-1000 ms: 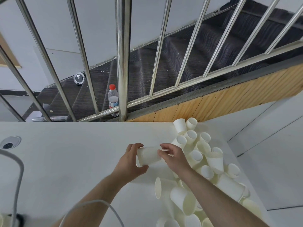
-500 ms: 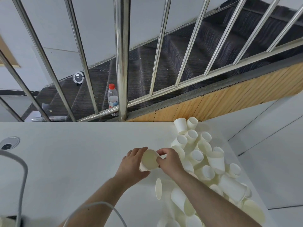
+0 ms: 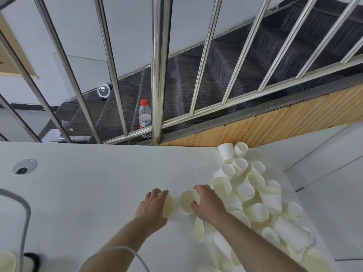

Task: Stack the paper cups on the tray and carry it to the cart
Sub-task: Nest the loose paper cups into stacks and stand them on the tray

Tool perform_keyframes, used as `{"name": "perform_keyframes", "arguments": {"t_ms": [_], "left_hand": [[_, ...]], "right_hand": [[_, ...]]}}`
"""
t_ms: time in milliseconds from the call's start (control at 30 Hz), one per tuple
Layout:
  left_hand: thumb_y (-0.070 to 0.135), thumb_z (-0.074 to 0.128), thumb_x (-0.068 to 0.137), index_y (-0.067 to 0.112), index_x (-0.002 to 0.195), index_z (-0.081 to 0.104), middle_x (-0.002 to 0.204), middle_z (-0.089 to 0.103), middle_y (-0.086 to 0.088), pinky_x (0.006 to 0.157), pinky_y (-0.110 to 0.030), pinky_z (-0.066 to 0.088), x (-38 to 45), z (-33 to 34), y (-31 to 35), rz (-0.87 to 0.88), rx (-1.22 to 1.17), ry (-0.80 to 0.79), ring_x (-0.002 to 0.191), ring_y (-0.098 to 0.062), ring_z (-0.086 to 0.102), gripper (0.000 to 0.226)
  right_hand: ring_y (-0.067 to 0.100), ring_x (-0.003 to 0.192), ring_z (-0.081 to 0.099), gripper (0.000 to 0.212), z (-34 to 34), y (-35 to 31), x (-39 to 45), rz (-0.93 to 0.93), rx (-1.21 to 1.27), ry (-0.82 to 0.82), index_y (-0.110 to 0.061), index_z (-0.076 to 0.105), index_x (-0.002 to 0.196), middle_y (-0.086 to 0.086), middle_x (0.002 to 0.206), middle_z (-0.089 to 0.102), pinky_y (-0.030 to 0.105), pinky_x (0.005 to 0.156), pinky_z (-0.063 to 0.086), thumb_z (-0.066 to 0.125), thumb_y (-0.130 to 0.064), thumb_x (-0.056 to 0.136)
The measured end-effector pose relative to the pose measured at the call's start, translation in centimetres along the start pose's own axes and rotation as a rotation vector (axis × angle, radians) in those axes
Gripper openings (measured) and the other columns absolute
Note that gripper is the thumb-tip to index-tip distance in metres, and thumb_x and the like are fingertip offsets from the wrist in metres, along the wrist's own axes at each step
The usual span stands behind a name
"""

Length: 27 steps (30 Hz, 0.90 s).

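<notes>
body: your 2 forearms enter from the bottom edge, both bare, no sleeves in view | left hand (image 3: 152, 208): bare, no glove, ring or watch | right hand (image 3: 208, 203): bare, no glove or ring | wrists: bare, no band or strap

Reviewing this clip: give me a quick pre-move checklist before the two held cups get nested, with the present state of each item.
1. left hand grips a cup: ok.
2. right hand grips a second cup: ok.
3. Cups apart, not yet nested: ok.
4. Cup mouths facing the same way for nesting: cannot tell.
5. Tray in view to stack on: not ok, none visible.
6. Loose cup pile lies close by the right hand on the table: ok.
</notes>
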<state>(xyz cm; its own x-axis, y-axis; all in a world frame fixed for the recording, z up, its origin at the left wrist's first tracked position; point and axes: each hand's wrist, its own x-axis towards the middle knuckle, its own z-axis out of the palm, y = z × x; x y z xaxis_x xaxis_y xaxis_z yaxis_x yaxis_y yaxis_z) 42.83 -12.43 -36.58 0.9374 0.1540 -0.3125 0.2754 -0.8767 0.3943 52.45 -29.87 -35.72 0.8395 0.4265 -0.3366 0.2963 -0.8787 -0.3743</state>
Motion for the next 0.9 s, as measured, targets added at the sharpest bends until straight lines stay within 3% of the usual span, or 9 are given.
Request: {"name": "perform_keyframes", "arguments": {"t_ms": [167,333,567,900], "left_hand": [[0.02,0.062,0.08,0.022,0.147,0.023,0.142,0.032,0.003,0.095,-0.031,0.045,0.0,-0.1,0.1,0.008,-0.018,0.012,0.129,-0.02,0.035,0.077],[0.022,0.059,0.081,0.021,0.147,0.021,0.142,0.032,0.002,0.093,-0.031,0.047,-0.4,-0.3,0.1,0.017,-0.056,0.045,0.127,-0.02,0.037,0.076],[0.025,0.06,0.082,0.022,0.148,0.019,0.143,0.03,0.003,0.092,-0.03,0.048,-2.1,-1.4,-0.1,0.027,-0.102,0.113,0.127,-0.02,0.038,0.078],[0.028,0.062,0.081,0.023,0.148,0.019,0.143,0.03,0.004,0.093,-0.031,0.048,-9.7,-2.8,-0.7,0.043,-0.107,0.227,0.128,-0.019,0.037,0.08]], "right_hand": [[0.019,0.138,0.025,0.083,0.4,-0.9,-0.7,-0.164,-0.141,-0.16,-0.025,0.021,0.151,-0.004,0.149,0.024,0.034,0.105,0.04,0.065,-0.037,0.081],[0.021,0.132,0.033,0.072,1.1,-1.3,-0.8,-0.198,-0.13,-0.062,-0.022,0.029,0.148,-0.004,0.145,0.03,0.033,0.099,0.044,0.062,-0.02,0.084],[0.015,0.13,0.034,0.071,0.1,-1.9,-2.8,-0.198,-0.046,0.079,-0.024,0.033,0.146,-0.008,0.142,0.033,0.033,0.096,0.046,0.062,-0.021,0.082],[0.012,0.132,0.03,0.071,-0.1,-5.1,-10.3,-0.268,0.002,0.139,-0.026,0.031,0.148,-0.01,0.141,0.031,0.025,0.101,0.041,0.061,-0.022,0.083]]}}
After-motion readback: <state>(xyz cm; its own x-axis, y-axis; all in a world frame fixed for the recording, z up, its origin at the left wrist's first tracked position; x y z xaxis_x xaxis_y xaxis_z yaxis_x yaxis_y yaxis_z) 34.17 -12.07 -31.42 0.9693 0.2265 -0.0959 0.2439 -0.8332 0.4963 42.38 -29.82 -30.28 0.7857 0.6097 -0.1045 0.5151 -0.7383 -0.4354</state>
